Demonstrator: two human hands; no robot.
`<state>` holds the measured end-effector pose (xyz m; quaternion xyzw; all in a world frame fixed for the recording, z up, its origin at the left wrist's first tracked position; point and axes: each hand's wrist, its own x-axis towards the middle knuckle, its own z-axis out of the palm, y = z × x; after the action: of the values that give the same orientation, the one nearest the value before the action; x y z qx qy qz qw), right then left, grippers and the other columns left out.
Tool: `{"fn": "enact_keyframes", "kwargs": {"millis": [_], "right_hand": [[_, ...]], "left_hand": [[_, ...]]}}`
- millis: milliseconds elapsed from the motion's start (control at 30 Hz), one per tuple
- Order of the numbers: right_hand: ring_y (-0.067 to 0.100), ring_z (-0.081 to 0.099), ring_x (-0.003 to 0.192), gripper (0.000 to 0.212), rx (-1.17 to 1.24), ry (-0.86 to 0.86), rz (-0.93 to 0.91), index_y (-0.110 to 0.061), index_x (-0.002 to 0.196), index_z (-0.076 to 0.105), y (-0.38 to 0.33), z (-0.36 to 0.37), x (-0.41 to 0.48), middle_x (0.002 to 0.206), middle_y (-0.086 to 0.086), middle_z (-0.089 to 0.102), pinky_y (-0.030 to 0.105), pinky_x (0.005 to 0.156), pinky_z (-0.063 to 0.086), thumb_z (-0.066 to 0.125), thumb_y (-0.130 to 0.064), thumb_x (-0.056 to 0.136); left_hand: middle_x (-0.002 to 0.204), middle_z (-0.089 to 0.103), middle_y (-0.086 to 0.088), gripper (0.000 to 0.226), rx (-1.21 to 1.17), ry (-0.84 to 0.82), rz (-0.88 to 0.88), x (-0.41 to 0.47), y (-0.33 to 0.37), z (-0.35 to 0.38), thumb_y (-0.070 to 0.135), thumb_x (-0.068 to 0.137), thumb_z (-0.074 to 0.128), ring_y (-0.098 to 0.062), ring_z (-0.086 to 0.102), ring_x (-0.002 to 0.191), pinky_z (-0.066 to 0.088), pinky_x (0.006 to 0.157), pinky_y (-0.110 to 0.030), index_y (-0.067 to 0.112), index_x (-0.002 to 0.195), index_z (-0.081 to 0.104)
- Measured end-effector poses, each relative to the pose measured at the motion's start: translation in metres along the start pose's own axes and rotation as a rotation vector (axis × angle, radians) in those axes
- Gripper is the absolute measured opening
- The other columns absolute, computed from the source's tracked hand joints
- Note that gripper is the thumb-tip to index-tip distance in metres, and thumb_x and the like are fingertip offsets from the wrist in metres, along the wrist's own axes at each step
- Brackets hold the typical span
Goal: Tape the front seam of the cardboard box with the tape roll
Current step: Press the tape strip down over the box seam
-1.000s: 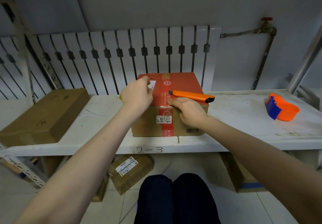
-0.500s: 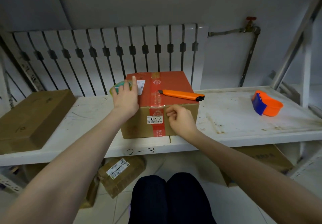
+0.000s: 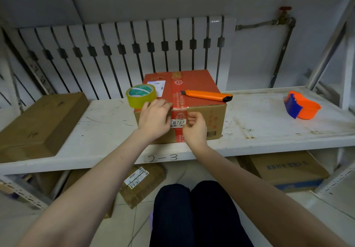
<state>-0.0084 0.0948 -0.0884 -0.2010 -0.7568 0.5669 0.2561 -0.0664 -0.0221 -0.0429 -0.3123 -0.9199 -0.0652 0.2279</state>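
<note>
Two hands meet at the cardboard box [image 3: 199,85]: the right hand [image 3: 194,129] clenched against its front, the left hand [image 3: 153,120] curled, grip unclear, beside the tape roll [image 3: 141,97], its hole facing up.

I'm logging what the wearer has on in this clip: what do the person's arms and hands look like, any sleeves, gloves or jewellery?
The left forearm and right forearm are bare to the frame edge, with no sleeves in view. The left hand and right hand are ungloved. No ring, watch or wristband shows.
</note>
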Motion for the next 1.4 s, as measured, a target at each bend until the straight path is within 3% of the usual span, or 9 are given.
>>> {"fn": "enact_keyframes", "kwargs": {"millis": [200, 400, 600, 800, 867, 1033, 1233, 1333, 1400], "right_hand": [[0.015, 0.056, 0.097, 0.031, -0.010, 0.009, -0.032, -0.021, 0.101, 0.056, 0.000, 0.002, -0.002, 0.107, -0.001, 0.049, 0.032, 0.090, 0.048, 0.058, 0.002, 0.080], [0.015, 0.057, 0.099, 0.030, 0.153, 0.010, 0.073, -0.021, 0.098, 0.054, -0.002, 0.012, -0.003, 0.113, 0.007, 0.058, 0.041, 0.094, 0.049, 0.059, 0.001, 0.079], [0.011, 0.053, 0.080, 0.021, 0.334, 0.023, 0.072, -0.017, 0.092, 0.052, -0.008, 0.009, -0.003, 0.085, -0.004, 0.056, 0.031, 0.081, 0.049, 0.061, -0.002, 0.081], [0.016, 0.060, 0.076, 0.007, 0.500, 0.041, 0.276, -0.014, 0.088, 0.051, -0.010, 0.007, 0.005, 0.084, 0.003, 0.062, 0.030, 0.068, 0.047, 0.057, -0.014, 0.084], [0.013, 0.064, 0.076, 0.014, 0.475, 0.044, 0.337, -0.011, 0.094, 0.054, -0.007, 0.008, 0.012, 0.088, 0.004, 0.067, 0.029, 0.070, 0.051, 0.062, -0.020, 0.086], [0.025, 0.069, 0.085, 0.023, 0.353, 0.082, 0.350, -0.018, 0.077, 0.055, -0.004, 0.011, 0.021, 0.086, 0.008, 0.069, 0.046, 0.083, 0.056, 0.076, -0.027, 0.076], [0.020, 0.063, 0.076, 0.032, 0.211, 0.133, 0.207, -0.022, 0.070, 0.044, -0.003, 0.007, 0.016, 0.080, 0.003, 0.064, 0.032, 0.074, 0.051, 0.075, -0.026, 0.078], [0.013, 0.053, 0.070, 0.030, 0.154, 0.127, 0.144, -0.020, 0.072, 0.044, -0.003, 0.005, 0.015, 0.075, -0.003, 0.055, 0.023, 0.062, 0.041, 0.072, -0.025, 0.080], [0.012, 0.052, 0.068, 0.030, 0.125, 0.130, 0.108, -0.020, 0.073, 0.044, -0.002, 0.005, 0.016, 0.073, -0.004, 0.054, 0.024, 0.063, 0.040, 0.072, -0.025, 0.081]], "left_hand": [[0.117, 0.061, 0.000, 0.042, -0.010, 0.019, -0.055, 0.002, 0.006, 0.003, 0.025, 0.079, 0.057, -0.022, 0.053, 0.110, 0.036, 0.090, -0.037, 0.018, 0.120, 0.056], [0.116, 0.061, 0.000, 0.042, -0.003, 0.022, -0.066, 0.001, 0.006, 0.005, 0.021, 0.078, 0.060, -0.022, 0.052, 0.109, 0.036, 0.088, -0.037, 0.019, 0.120, 0.056], [0.110, 0.060, 0.000, 0.035, 0.011, 0.007, -0.086, 0.007, 0.010, 0.003, 0.026, 0.076, 0.067, -0.023, 0.053, 0.106, 0.034, 0.086, -0.036, 0.019, 0.109, 0.056], [0.109, 0.061, 0.000, 0.036, 0.011, 0.020, -0.082, 0.008, 0.010, 0.003, 0.034, 0.077, 0.068, -0.022, 0.053, 0.106, 0.034, 0.088, -0.037, 0.019, 0.108, 0.057], [0.109, 0.061, 0.001, 0.034, 0.007, 0.015, -0.074, 0.008, 0.009, 0.002, 0.031, 0.078, 0.067, -0.022, 0.053, 0.106, 0.034, 0.088, -0.037, 0.020, 0.108, 0.057], [0.106, 0.062, 0.002, 0.033, -0.028, -0.048, -0.056, 0.013, 0.003, -0.006, 0.024, 0.075, 0.059, -0.021, 0.055, 0.106, 0.035, 0.090, -0.039, 0.020, 0.108, 0.060], [0.097, 0.066, 0.002, 0.029, -0.011, -0.058, -0.092, 0.028, 0.009, -0.008, 0.047, 0.080, 0.058, -0.020, 0.059, 0.096, 0.037, 0.094, -0.044, 0.021, 0.093, 0.065], [0.095, 0.066, 0.001, 0.028, 0.043, -0.063, -0.078, 0.033, 0.009, -0.007, 0.048, 0.081, 0.060, -0.021, 0.060, 0.093, 0.036, 0.095, -0.045, 0.022, 0.090, 0.066], [0.093, 0.066, 0.002, 0.027, 0.099, -0.075, -0.037, 0.034, 0.007, -0.008, 0.048, 0.081, 0.060, -0.021, 0.060, 0.091, 0.035, 0.095, -0.045, 0.022, 0.088, 0.065]]}}
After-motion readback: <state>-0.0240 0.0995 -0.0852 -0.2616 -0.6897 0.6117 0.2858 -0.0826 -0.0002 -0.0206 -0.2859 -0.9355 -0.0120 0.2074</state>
